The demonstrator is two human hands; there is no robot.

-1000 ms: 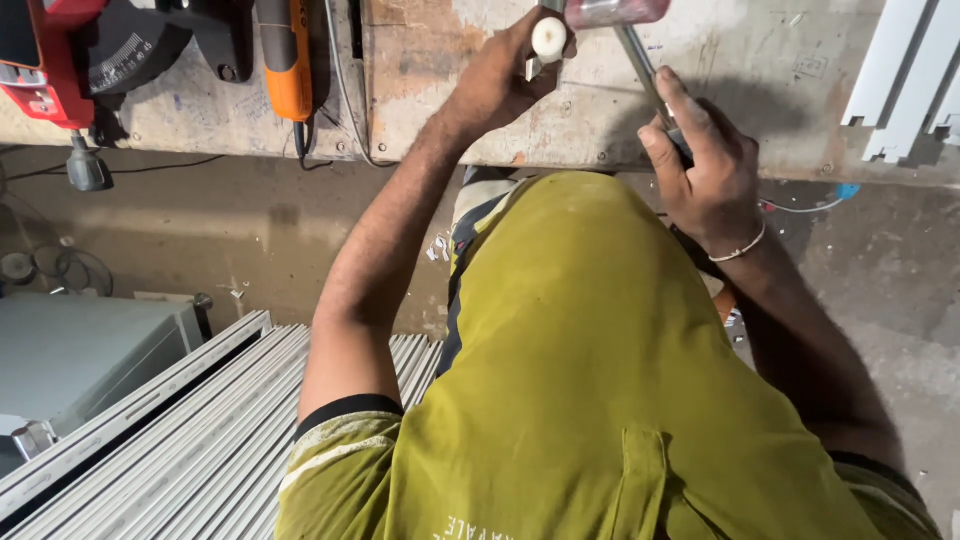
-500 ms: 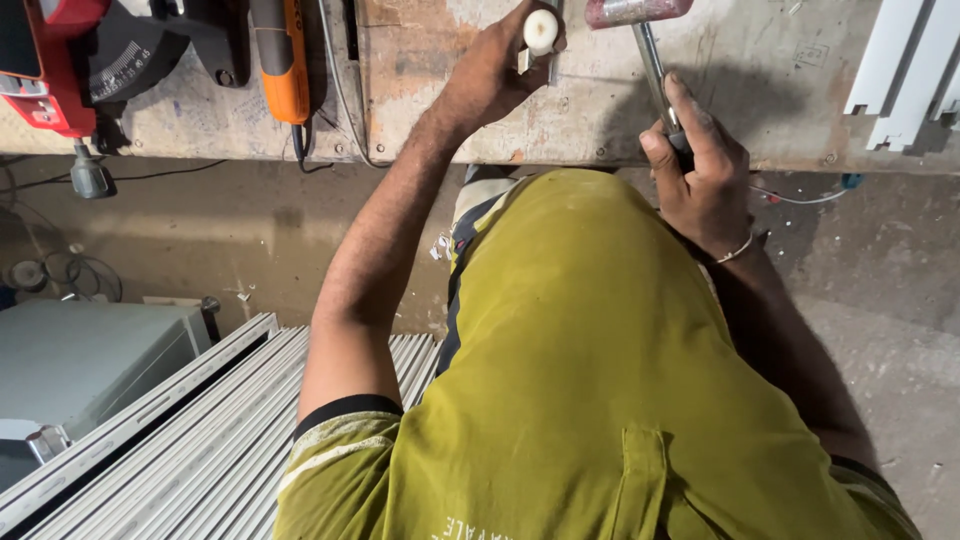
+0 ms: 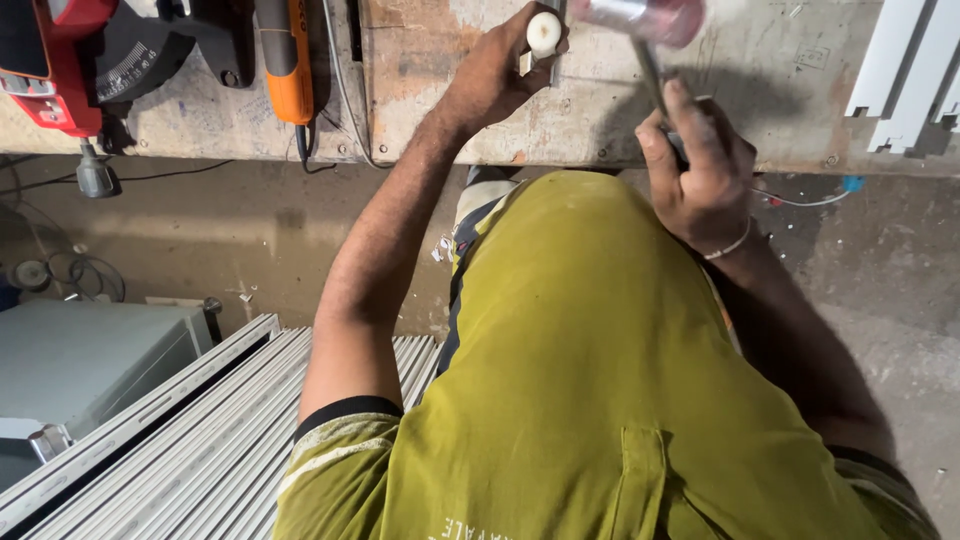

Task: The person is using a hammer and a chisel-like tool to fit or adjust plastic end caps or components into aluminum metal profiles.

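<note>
hammer (image 3: 640, 25) swung lower, hands (image 3: 700, 170) gripping

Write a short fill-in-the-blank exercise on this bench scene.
1. The left hand holds a small ____ knob.
2. The right hand holds a ____ by its handle.
3. The power tool on the bench has an ____ body.

Missing words: white; hammer; orange
</note>
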